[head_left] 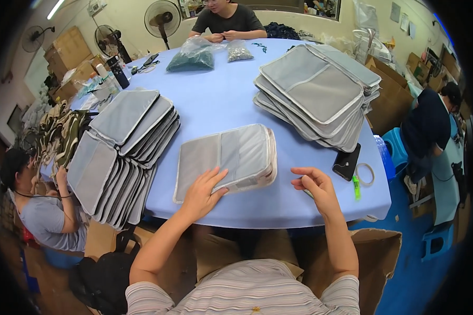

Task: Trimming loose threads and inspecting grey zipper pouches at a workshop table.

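Note:
A grey rectangular fabric case (231, 149) with pale piped edges lies on the blue-covered table in front of me. It looks thick, and layers show along its right side. My left hand (202, 194) rests flat on its near edge, fingers stretched out. Just right of the case, my right hand (319, 191) hovers over the table with its fingers curled together. A small thin thing shows under those fingers, too hidden to name.
Stacks of similar grey cases stand at left (110, 163) and back right (312, 89). A black phone (347, 161), a tape roll (365, 174) and a green tool (357, 188) lie at right. Bags of small parts (192, 58) sit far back. Co-workers sit around; one person (228, 23) is opposite.

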Demonstrator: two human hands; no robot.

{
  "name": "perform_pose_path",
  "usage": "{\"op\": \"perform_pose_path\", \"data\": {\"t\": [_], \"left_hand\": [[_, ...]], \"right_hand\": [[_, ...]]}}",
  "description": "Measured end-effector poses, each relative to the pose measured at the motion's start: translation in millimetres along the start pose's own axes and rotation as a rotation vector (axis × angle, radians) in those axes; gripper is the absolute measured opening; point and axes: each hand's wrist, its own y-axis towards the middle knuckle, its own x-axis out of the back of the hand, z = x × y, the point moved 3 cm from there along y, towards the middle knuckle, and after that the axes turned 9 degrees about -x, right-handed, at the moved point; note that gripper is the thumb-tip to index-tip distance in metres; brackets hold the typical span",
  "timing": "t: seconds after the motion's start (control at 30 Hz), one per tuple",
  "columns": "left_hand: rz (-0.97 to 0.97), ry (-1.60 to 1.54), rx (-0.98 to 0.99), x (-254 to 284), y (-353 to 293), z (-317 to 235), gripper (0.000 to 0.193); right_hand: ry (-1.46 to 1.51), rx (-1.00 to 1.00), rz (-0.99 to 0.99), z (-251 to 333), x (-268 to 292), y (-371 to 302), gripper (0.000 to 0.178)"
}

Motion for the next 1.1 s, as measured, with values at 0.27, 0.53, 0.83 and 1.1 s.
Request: {"op": "perform_pose_path", "data": {"t": [0.27,0.53,0.83,1.1], "left_hand": [[0.045,-0.018,0.052,1.4,15.4,0.3,0.042],[0.074,0.023,0.000,2.2,35.7,0.7,0.041],[0.153,0.044,0.028,-21.1,46.4,-9.2,0.036],[-0.043,0.141,-0.199,-18.2,32.6,-14.6,0.033]], "right_hand": [[0.032,-0.064,0.091,-13.0,-37.0,20.2,0.039],[0.222,0.024,0.008,-17.9,-44.0,34.0,0.050],[0.090,0.142,-0.315,-45.8,-66.4,54.2,0.084],[0.022,0.182,-0.147,-54.6,-51.6,49.0,0.093]]}}
